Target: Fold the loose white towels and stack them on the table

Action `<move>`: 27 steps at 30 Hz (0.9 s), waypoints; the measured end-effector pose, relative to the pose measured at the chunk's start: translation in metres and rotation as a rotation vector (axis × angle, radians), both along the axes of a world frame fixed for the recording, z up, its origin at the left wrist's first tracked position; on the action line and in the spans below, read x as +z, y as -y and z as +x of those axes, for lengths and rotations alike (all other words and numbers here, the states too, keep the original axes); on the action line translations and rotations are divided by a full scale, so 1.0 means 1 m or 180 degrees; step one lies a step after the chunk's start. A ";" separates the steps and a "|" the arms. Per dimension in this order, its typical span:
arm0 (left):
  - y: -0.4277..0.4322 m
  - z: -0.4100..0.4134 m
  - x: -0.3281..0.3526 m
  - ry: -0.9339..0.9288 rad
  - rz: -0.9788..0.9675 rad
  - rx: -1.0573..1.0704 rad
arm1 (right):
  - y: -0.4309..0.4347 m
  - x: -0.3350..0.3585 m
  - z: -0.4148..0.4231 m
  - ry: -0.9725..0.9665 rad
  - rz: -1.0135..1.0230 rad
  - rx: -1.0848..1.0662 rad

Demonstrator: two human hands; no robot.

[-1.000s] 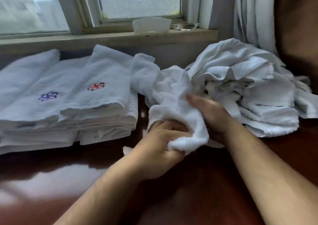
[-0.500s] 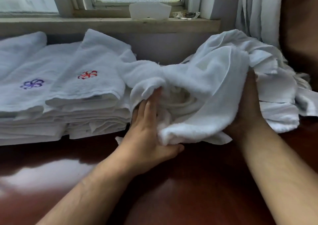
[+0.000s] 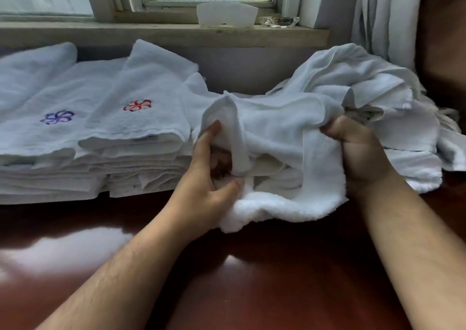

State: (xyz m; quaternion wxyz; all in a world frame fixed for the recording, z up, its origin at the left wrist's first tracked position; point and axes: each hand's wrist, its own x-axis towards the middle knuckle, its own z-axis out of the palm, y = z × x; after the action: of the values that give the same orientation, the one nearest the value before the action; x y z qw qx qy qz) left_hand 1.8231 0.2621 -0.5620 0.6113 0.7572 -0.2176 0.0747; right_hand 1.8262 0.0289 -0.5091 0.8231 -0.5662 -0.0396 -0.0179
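Towel [image 3: 274, 133], head view: white thick terry, bunched and creased, held low over the table [image 3: 252, 279], between the folded stack [image 3: 141, 133] and the loose heap [image 3: 353, 82]. Left hand [image 3: 209, 178] pinches one rumpled edge; right hand [image 3: 360, 155] clenches the other side. Step judged: opening it out before folding. Next move needs the corners found and the cloth spread flat.

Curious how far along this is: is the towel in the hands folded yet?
Not folded. The towel is bunched and rumpled between the left hand and right hand, both gripping it, unlike the stack beside it.
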 end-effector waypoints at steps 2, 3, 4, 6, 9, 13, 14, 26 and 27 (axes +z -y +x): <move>-0.002 0.003 -0.001 0.0105 0.0036 0.0208 | -0.001 0.001 0.002 -0.0068 0.0378 -0.0133; -0.002 0.004 0.000 0.0127 -0.0039 0.0274 | -0.002 0.001 0.002 -0.0056 0.0628 -0.0131; -0.002 0.004 0.001 0.0144 -0.0082 0.0310 | -0.001 0.001 0.003 -0.0054 0.0782 -0.0111; -0.002 0.002 0.002 0.0133 0.0174 0.0277 | -0.001 0.000 0.002 -0.0080 0.0760 0.0128; 0.000 -0.002 0.001 0.0026 0.0995 0.0120 | -0.006 0.000 0.002 0.0149 0.0483 0.0167; 0.006 0.002 0.000 -0.0034 0.1290 0.0314 | -0.006 -0.007 0.008 0.0134 -0.0570 0.0358; 0.007 0.003 0.000 -0.0017 0.1303 0.0417 | -0.003 -0.010 0.009 0.0070 -0.1250 0.0402; 0.001 0.004 0.001 -0.0478 -0.0740 -0.0067 | -0.008 -0.007 0.003 0.0500 -0.1113 -0.0032; 0.000 0.005 0.002 -0.0649 -0.1190 -0.0115 | -0.008 -0.005 0.003 0.0598 -0.0588 -0.0003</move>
State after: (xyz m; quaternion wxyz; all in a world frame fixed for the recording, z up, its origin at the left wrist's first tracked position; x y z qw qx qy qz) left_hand 1.8277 0.2624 -0.5601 0.7612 0.6303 -0.1505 0.0259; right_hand 1.8288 0.0373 -0.5139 0.7601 -0.6355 -0.1179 -0.0675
